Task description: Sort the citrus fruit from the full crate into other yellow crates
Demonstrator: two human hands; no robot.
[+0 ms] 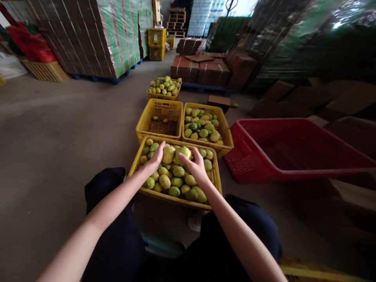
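Over the near yellow crate [176,201], my left hand [158,154] is curled around the side of a pale yellow lemon [168,155]. Beside it, a larger yellow-green lemon [182,156] is in my right hand [197,164], with thumb and fingers closed on it. The two fruits are side by side, almost touching. Below my hands, the crate is full of green and yellow lemons [178,171]. Parts of both held fruits are hidden by my fingers.
Beyond stand a yellow crate [143,121] with a few lemons at its bottom, a fuller crate [226,137], and a heaped one [164,96]. A large red basket [249,156] is at right. Wrapped carton stacks [117,39] and flat cardboard [199,70] stand behind.
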